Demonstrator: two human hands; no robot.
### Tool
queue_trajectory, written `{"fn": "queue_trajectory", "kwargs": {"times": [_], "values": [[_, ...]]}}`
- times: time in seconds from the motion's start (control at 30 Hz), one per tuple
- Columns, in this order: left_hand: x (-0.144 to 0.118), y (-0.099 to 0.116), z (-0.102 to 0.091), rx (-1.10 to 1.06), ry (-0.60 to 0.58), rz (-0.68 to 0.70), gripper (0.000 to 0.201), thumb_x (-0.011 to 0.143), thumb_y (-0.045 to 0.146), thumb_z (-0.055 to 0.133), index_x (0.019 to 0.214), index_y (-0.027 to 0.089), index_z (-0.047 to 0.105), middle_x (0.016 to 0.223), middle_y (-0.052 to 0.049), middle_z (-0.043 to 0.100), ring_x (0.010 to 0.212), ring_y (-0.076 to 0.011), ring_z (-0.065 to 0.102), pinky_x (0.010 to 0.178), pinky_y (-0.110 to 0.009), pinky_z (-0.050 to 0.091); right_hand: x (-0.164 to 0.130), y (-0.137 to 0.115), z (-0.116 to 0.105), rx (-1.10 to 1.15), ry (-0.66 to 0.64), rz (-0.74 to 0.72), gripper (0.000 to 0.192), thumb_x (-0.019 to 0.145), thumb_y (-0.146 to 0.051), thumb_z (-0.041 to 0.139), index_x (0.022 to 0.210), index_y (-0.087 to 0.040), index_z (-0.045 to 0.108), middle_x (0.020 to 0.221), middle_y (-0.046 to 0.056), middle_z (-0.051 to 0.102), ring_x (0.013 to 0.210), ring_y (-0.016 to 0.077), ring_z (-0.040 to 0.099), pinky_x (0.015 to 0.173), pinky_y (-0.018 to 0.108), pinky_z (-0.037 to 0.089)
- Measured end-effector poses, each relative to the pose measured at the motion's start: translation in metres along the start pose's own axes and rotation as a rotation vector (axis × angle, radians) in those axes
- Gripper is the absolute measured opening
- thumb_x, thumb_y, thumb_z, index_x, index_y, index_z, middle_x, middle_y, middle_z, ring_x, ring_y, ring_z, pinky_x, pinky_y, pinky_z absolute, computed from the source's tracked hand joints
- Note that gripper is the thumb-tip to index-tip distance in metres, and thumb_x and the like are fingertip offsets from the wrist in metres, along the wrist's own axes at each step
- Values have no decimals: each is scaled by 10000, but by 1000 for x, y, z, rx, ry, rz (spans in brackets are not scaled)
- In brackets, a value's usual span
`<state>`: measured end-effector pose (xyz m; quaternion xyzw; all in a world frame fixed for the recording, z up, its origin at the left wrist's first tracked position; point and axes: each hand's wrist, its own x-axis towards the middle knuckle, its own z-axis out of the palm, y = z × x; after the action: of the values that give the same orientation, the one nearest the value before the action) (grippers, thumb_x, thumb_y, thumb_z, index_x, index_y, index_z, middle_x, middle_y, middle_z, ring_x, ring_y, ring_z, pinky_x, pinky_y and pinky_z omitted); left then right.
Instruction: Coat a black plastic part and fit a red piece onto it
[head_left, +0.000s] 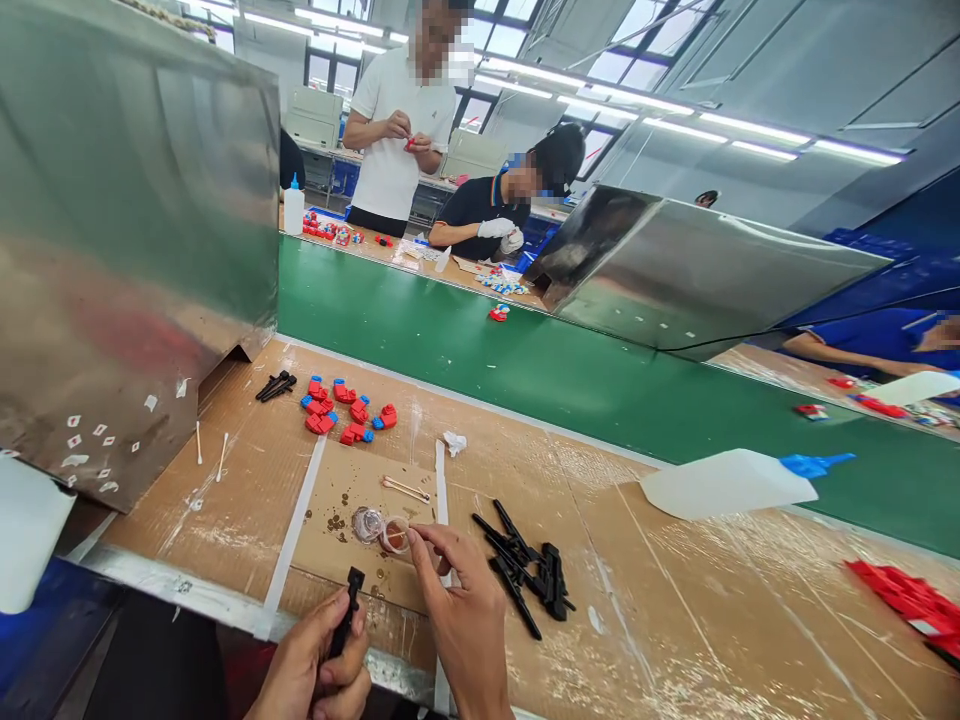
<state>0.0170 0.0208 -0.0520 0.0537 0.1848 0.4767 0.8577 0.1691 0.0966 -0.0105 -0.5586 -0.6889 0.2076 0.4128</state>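
Observation:
My left hand (311, 660) grips a slim black plastic part (346, 610) upright at the near edge of the cardboard-covered bench (675, 620). My right hand (461, 610) reaches forward, its fingertips on a thin stick dipped in a small clear cap (395, 533) holding brownish fluid. A second clear cap (367, 523) sits just left of it. A pile of black plastic parts (525, 570) lies to the right of my right hand. Several red and blue pieces (345, 410) lie farther back.
A white squeeze bottle with a blue nozzle (727, 483) lies on its side at right. A metal hood (127, 230) rises at left. A green conveyor belt (525, 360) runs behind the bench. Two people work at the far side. Red parts (907, 595) lie at right.

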Motion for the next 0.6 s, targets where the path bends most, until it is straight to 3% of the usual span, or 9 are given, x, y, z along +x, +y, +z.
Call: {"fn": "queue_trajectory", "kwargs": {"times": [0.2,0.4,0.6], "values": [[-1,4,6,-1,-15,-26,395,800,562,686,813,190,554,448,130,295,296,-15,131,304,-137,126,3,-4,3,-77,-15,-186,130,926,-259,593,997,-232,698,981,41,704,937,179,619,857,321,495],[7,0,0,-129,-152,-41,334,856,504,648,826,179,576,447,129,302,283,-14,135,310,-136,176,3,-6,-6,-58,53,-135,79,903,-267,636,949,-221,680,816,-12,688,654,108,577,642,228,477],[13,-5,0,-181,-187,-48,326,878,496,624,839,177,577,456,125,310,289,-19,130,301,-132,185,-1,0,-6,-29,149,-45,118,892,-295,639,918,-198,701,776,0,685,644,119,598,660,240,488]]}}
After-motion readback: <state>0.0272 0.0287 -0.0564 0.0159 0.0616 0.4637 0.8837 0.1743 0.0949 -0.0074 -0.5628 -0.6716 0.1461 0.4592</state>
